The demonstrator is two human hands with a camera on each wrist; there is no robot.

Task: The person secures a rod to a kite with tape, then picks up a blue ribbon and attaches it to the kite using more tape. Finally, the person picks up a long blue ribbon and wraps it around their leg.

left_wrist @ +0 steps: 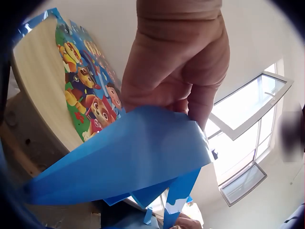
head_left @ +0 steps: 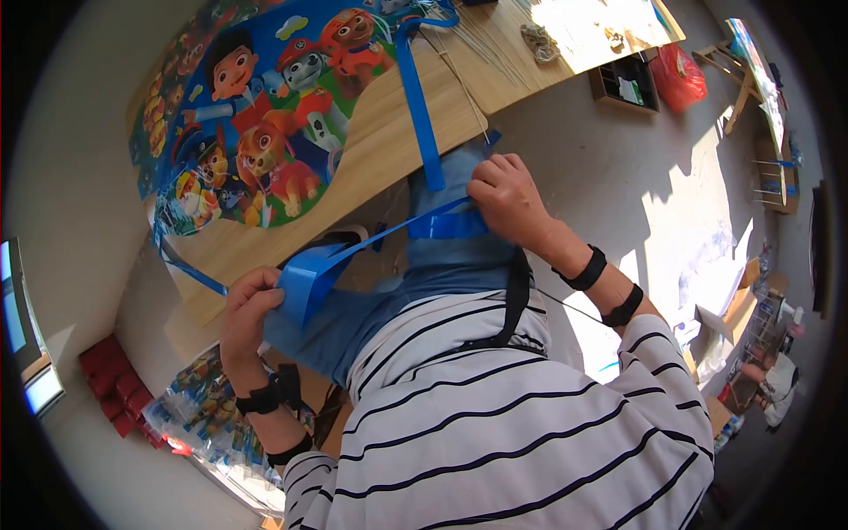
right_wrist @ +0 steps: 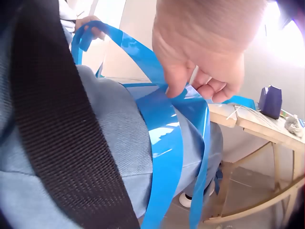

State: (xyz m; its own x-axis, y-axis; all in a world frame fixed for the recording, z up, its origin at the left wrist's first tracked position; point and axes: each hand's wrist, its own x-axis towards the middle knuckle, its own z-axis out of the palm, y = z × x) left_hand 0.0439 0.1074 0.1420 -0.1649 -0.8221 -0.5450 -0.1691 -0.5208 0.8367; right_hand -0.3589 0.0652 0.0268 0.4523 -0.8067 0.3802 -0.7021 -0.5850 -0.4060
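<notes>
A glossy blue plastic strip [head_left: 380, 234] runs between the two hands over the person's lap. My left hand [head_left: 247, 309] pinches a folded loop of it between thumb and fingers; the left wrist view shows the wide blue fold [left_wrist: 128, 152] hanging under the fingertips. Above the thigh, my right hand [head_left: 512, 199] pinches the strip's other part with thumb and fingertips. In the right wrist view, lengths of blue strip [right_wrist: 164, 143] drape over the jeans [right_wrist: 124, 133] below that hand [right_wrist: 205, 47]. Another blue length [head_left: 417, 106] hangs over the table edge.
A wooden table [head_left: 389, 141] in front bears a sheet printed with cartoon dogs [head_left: 265, 124], thin sticks [head_left: 481, 44] and more blue strip. A black box [head_left: 624, 86] and a red bag [head_left: 678, 78] sit on the floor. A black strap [right_wrist: 57, 109] crosses the lap.
</notes>
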